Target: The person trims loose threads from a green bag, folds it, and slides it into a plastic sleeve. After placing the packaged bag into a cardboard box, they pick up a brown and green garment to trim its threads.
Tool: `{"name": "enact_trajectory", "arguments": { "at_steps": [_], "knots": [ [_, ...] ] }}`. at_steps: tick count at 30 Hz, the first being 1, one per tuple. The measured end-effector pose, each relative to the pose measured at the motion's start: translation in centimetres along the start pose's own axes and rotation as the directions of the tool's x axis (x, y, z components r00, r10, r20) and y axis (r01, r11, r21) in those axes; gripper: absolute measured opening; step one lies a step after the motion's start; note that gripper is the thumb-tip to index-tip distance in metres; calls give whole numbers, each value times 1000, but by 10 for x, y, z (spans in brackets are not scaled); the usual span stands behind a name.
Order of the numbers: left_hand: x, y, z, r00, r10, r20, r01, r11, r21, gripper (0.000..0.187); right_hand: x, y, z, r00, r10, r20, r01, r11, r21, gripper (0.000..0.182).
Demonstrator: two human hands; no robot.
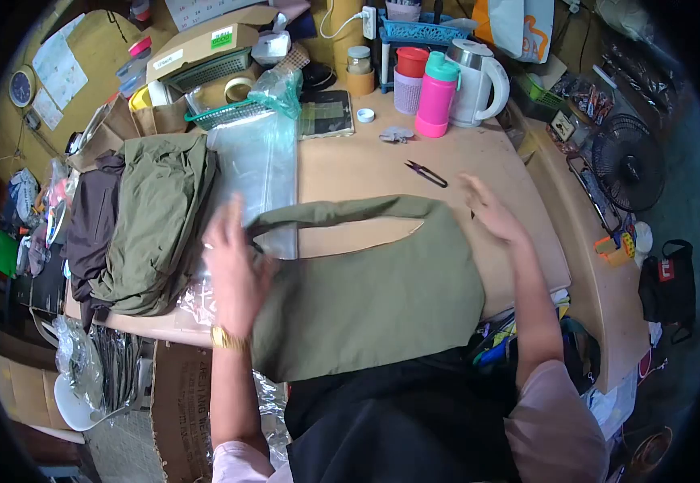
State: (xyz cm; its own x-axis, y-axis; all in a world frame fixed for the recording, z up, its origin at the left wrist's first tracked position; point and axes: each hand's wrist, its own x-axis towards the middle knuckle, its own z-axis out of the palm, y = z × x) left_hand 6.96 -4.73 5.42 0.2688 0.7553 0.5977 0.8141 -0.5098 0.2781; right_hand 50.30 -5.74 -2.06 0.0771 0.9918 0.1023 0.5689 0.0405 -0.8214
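An olive-green cloth piece with a strap-like loop, shaped like a shoulder bag (pixel 374 298), lies spread on the table's near edge, its lower side against my black apron (pixel 406 419). My left hand (pixel 236 266), with a gold band at the wrist, is at its left end, overlapping the cloth there; the fingers point up and away, slightly smeared by motion. Off the cloth's upper right corner, my right hand (pixel 491 211) is open, fingers stretched and holding nothing. Dark thread snips (pixel 426 173) lie on the table just beyond the cloth, left of my right hand.
Folded olive (pixel 157 217) and dark brown cloth (pixel 96 233) is piled at the left, beside clear plastic sheets (pixel 257 173). A pink bottle (pixel 437 97), a kettle (pixel 472 84) and a red cup (pixel 411 64) stand at the back. A black fan (pixel 630 161) is at the right.
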Motion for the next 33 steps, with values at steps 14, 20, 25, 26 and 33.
{"name": "enact_trajectory", "arguments": {
  "at_steps": [14, 20, 25, 26, 33],
  "knots": [
    [-34, 86, 61, 668, 295, 683, -298, 947, -117, 117, -25, -72, 8, 901, -392, 186, 402, 915, -16, 36],
    [-52, 4, -3, 790, 108, 603, -125, 992, -14, 54, -118, -39, 2, 931, -334, 145, 360, 784, -506, 25],
    [-61, -35, 15, 946, 153, 285, -80, 965, -252, 21, -92, -22, 3, 967, -172, -188, 153, 982, -110, 6],
    [-63, -37, 15, 957, -48, 285, 147, 930, -336, 17, -86, -25, 4, 965, -171, -199, 166, 985, -39, 11],
    [-79, -29, 20, 953, -56, 296, 210, 829, -519, 14, -82, -19, 17, 967, -248, -62, 251, 967, 49, 12]
  ]
}}
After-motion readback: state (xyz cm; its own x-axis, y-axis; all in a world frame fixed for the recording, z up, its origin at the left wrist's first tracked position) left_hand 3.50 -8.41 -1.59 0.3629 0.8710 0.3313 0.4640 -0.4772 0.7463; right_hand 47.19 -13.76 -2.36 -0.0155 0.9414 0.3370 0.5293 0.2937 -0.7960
